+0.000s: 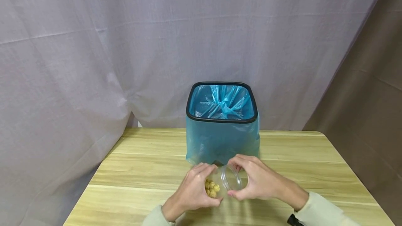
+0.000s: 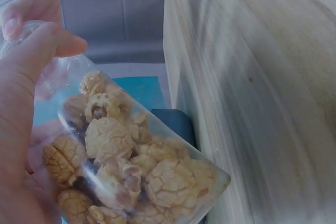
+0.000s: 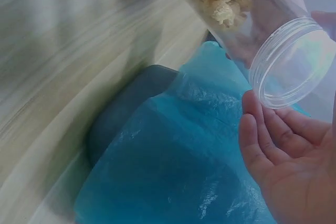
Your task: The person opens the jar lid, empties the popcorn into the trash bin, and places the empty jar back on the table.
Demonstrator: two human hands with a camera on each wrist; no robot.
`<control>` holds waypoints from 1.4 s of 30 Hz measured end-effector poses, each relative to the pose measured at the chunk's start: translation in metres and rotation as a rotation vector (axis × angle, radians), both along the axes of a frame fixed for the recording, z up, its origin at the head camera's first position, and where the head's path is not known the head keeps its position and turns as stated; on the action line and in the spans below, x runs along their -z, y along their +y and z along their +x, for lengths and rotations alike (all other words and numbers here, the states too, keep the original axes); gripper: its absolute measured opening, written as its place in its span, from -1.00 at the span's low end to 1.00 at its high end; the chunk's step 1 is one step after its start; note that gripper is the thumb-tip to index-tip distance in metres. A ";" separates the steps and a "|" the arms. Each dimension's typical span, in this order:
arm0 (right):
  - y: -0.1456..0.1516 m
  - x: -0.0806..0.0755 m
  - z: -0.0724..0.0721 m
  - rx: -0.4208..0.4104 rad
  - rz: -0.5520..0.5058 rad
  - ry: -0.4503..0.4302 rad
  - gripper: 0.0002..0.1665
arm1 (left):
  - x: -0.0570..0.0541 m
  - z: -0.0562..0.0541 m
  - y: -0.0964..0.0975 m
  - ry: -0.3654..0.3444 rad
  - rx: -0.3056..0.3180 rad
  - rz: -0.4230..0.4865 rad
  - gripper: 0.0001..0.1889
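A clear plastic jar (image 3: 247,30) lies tilted on its side between my two hands, over the table in front of the bin. Pale yellow-brown, knobbly popcorn (image 2: 113,140) fills its bottom end. My left hand (image 1: 196,188) grips the jar round its body, the thumb along the near side. At the threaded rim (image 3: 262,72), my right hand (image 1: 259,179) has its thumb on one side and its fingertips on the other. In the right wrist view the rim faces the right palm.
Behind the hands stands a bin with a black rim (image 1: 221,120), lined with a blue plastic bag (image 1: 220,138) that is bunched in a knot inside. It rests on a wood-grain table (image 1: 141,170). Grey cloth (image 1: 157,51) hangs behind and at the left, with brown cloth (image 1: 361,107) on the right.
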State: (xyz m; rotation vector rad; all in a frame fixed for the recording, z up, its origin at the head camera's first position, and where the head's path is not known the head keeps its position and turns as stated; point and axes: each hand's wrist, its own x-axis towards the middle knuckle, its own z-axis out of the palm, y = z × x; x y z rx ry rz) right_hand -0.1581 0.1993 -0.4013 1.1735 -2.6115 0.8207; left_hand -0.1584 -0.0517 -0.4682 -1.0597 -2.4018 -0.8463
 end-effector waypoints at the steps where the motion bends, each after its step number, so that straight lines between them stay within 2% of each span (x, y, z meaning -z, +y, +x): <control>1: 0.000 0.001 0.000 -0.007 -0.007 0.003 -0.43 | 0.000 0.000 0.000 -0.001 -0.001 0.001 -0.20; 10: 0.000 0.001 -0.002 -0.028 -0.020 0.027 -0.41 | -0.001 -0.001 -0.001 0.022 -0.003 0.011 -0.20; 15: -0.001 0.001 -0.002 -0.046 -0.015 0.049 -0.37 | -0.002 0.000 -0.003 -0.027 0.001 0.030 -0.21; 22: -0.002 0.003 0.000 -0.081 0.000 0.136 -0.30 | -0.002 0.001 -0.006 -0.115 0.026 0.033 -0.21; 26: -0.002 0.005 0.003 -0.116 0.018 0.183 -0.25 | -0.001 0.001 -0.008 -0.189 0.073 0.008 -0.22; 30: -0.003 0.002 0.003 -0.162 0.054 0.213 -0.16 | 0.000 -0.001 -0.012 -0.232 0.155 0.004 -0.24; 33: -0.002 -0.001 0.003 -0.189 0.092 0.221 -0.08 | 0.001 -0.003 -0.014 -0.231 0.196 0.012 -0.26; 37: 0.000 -0.007 0.004 -0.207 0.150 0.235 0.07 | 0.002 -0.002 -0.015 -0.242 0.203 0.030 -0.28; 39: 0.001 -0.010 0.005 -0.197 0.174 0.224 0.12 | 0.002 0.000 -0.015 -0.265 0.206 0.047 -0.29; 42: 0.001 -0.014 0.008 -0.135 0.196 0.161 0.14 | 0.001 0.001 -0.016 -0.307 0.187 0.067 -0.30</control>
